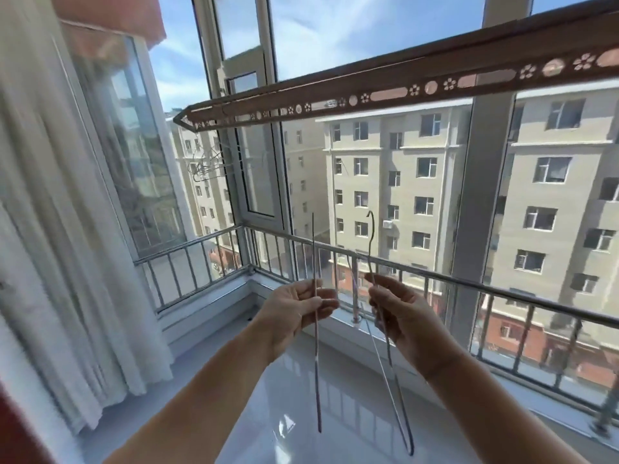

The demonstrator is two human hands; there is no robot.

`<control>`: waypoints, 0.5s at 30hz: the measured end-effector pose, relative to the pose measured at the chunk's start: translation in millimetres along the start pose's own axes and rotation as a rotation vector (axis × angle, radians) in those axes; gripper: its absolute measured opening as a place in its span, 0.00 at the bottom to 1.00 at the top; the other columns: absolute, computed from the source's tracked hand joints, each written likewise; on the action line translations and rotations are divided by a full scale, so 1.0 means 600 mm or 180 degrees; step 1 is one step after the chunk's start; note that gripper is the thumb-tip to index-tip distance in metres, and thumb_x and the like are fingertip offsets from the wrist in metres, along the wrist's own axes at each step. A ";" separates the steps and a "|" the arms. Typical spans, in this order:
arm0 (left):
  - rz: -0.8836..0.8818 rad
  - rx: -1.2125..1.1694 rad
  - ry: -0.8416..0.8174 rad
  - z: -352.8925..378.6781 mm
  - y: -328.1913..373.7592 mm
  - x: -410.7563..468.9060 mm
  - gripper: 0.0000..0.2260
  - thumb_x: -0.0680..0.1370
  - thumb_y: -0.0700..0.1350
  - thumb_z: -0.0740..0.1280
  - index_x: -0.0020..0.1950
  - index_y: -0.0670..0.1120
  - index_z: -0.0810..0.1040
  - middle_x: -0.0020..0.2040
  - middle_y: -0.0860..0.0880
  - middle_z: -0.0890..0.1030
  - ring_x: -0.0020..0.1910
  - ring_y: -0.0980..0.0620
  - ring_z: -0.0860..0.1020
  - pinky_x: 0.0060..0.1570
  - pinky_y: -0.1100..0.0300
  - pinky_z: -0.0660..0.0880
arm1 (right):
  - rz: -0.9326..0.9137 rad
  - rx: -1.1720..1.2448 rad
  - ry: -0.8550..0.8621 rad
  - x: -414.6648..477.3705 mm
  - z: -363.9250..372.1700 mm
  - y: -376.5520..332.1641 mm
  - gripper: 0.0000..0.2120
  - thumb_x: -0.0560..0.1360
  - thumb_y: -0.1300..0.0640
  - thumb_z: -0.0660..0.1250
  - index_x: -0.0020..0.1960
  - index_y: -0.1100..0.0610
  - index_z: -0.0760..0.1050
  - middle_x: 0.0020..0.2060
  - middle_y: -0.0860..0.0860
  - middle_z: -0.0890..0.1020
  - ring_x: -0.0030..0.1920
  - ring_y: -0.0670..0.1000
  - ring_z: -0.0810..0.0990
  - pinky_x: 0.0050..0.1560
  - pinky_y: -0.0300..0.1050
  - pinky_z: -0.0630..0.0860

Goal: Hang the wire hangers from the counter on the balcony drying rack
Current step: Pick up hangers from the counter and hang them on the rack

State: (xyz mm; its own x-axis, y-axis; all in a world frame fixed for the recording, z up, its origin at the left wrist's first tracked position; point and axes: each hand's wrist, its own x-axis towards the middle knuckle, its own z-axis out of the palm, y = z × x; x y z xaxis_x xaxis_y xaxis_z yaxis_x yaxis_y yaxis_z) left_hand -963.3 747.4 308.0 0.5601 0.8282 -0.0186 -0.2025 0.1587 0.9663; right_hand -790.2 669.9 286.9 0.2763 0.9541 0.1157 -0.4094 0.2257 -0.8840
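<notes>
Sunlit glazed balcony, beige apartment blocks beyond the steel railing (435,273). Overhead, a brown perforated metal drying rack (368,92). Below it, left hand (296,308) pinching a thin pinkish wire hanger (317,380) edge-on; right hand (400,314), fingers curled round a grey wire hanger (392,365), hook up.

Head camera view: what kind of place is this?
Most likely an enclosed apartment balcony, high up: a metal railing runs along big windows, a drying rack hangs overhead, and apartment blocks stand across the way.
</notes>
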 end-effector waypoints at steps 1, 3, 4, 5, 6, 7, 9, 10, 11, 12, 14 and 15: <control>0.0065 -0.0007 0.0066 -0.022 0.013 0.014 0.14 0.78 0.28 0.58 0.62 0.35 0.72 0.50 0.40 0.83 0.41 0.48 0.84 0.41 0.61 0.81 | 0.0002 -0.0005 -0.0055 0.027 0.017 0.006 0.14 0.68 0.63 0.68 0.53 0.57 0.78 0.28 0.49 0.74 0.26 0.44 0.71 0.25 0.33 0.68; 0.0194 -0.0003 0.0201 -0.062 0.039 0.044 0.14 0.78 0.29 0.58 0.63 0.37 0.71 0.53 0.39 0.82 0.40 0.47 0.84 0.38 0.60 0.81 | -0.0014 -0.0035 -0.0172 0.082 0.047 0.015 0.16 0.65 0.61 0.69 0.53 0.57 0.78 0.27 0.48 0.75 0.26 0.43 0.71 0.25 0.33 0.68; 0.0250 0.0010 0.0267 -0.081 0.053 0.062 0.14 0.78 0.30 0.58 0.63 0.38 0.70 0.54 0.39 0.81 0.40 0.46 0.84 0.37 0.60 0.81 | -0.0035 -0.0042 -0.0224 0.111 0.061 0.019 0.17 0.64 0.60 0.69 0.53 0.57 0.78 0.27 0.48 0.75 0.27 0.44 0.70 0.25 0.33 0.68; 0.0293 0.0021 0.0316 -0.100 0.066 0.080 0.13 0.78 0.30 0.58 0.63 0.38 0.69 0.55 0.38 0.81 0.40 0.46 0.84 0.37 0.59 0.81 | -0.0048 -0.0035 -0.0272 0.142 0.072 0.023 0.16 0.65 0.61 0.69 0.53 0.57 0.78 0.27 0.48 0.74 0.27 0.44 0.70 0.26 0.33 0.67; 0.0323 0.0022 0.0347 -0.117 0.079 0.100 0.13 0.78 0.30 0.58 0.62 0.37 0.69 0.56 0.38 0.81 0.41 0.45 0.84 0.37 0.59 0.81 | -0.0048 -0.0024 -0.0318 0.172 0.083 0.027 0.15 0.67 0.62 0.68 0.54 0.57 0.78 0.27 0.48 0.74 0.28 0.45 0.69 0.26 0.33 0.67; 0.0350 0.0008 0.0369 -0.134 0.091 0.120 0.13 0.78 0.30 0.59 0.62 0.36 0.69 0.56 0.37 0.81 0.41 0.45 0.83 0.38 0.59 0.81 | -0.0043 -0.0013 -0.0371 0.202 0.094 0.030 0.14 0.68 0.63 0.68 0.53 0.57 0.78 0.27 0.47 0.73 0.28 0.44 0.69 0.26 0.33 0.68; 0.0394 -0.0022 0.0400 -0.166 0.115 0.165 0.11 0.78 0.30 0.58 0.60 0.35 0.70 0.56 0.36 0.81 0.41 0.45 0.83 0.38 0.59 0.81 | -0.0029 0.0002 -0.0453 0.265 0.116 0.034 0.15 0.66 0.62 0.69 0.53 0.57 0.79 0.28 0.47 0.74 0.28 0.43 0.70 0.27 0.32 0.69; 0.0411 -0.0013 0.0399 -0.182 0.127 0.189 0.11 0.78 0.30 0.58 0.60 0.34 0.71 0.55 0.36 0.80 0.41 0.46 0.83 0.38 0.59 0.81 | -0.0027 0.0000 -0.0486 0.297 0.129 0.035 0.18 0.63 0.59 0.72 0.53 0.58 0.79 0.28 0.48 0.74 0.28 0.43 0.71 0.28 0.32 0.69; 0.0424 0.0005 0.0391 -0.197 0.140 0.213 0.11 0.78 0.30 0.57 0.59 0.34 0.71 0.55 0.35 0.80 0.41 0.45 0.83 0.39 0.59 0.81 | -0.0028 -0.0001 -0.0510 0.330 0.141 0.035 0.22 0.60 0.57 0.75 0.54 0.58 0.79 0.29 0.48 0.74 0.28 0.43 0.71 0.28 0.32 0.69; 0.0442 0.0018 0.0404 -0.212 0.150 0.237 0.11 0.78 0.30 0.57 0.59 0.34 0.71 0.56 0.35 0.80 0.41 0.45 0.83 0.40 0.58 0.81 | -0.0030 0.0006 -0.0521 0.362 0.151 0.036 0.26 0.59 0.56 0.76 0.55 0.59 0.79 0.29 0.48 0.75 0.28 0.43 0.71 0.28 0.32 0.68; 0.0484 0.0016 0.0458 -0.244 0.169 0.285 0.11 0.79 0.31 0.57 0.60 0.33 0.71 0.55 0.34 0.80 0.42 0.44 0.83 0.41 0.57 0.81 | -0.0060 -0.0020 -0.0547 0.427 0.171 0.035 0.25 0.61 0.58 0.72 0.57 0.61 0.77 0.28 0.48 0.75 0.27 0.42 0.71 0.29 0.32 0.68; 0.0501 -0.0005 0.0473 -0.259 0.179 0.310 0.11 0.79 0.31 0.56 0.60 0.33 0.71 0.55 0.35 0.80 0.42 0.44 0.83 0.42 0.57 0.81 | -0.0077 -0.0049 -0.0566 0.458 0.179 0.034 0.23 0.63 0.59 0.71 0.58 0.61 0.77 0.29 0.48 0.75 0.28 0.43 0.71 0.29 0.32 0.69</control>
State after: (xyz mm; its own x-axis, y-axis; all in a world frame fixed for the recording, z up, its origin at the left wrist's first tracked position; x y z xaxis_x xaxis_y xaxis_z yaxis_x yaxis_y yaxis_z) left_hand -1005.9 1001.9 368.4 0.3970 0.9129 0.0948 -0.2794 0.0217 0.9599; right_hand -816.3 957.9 349.3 0.1270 0.9685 0.2140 -0.3907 0.2471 -0.8867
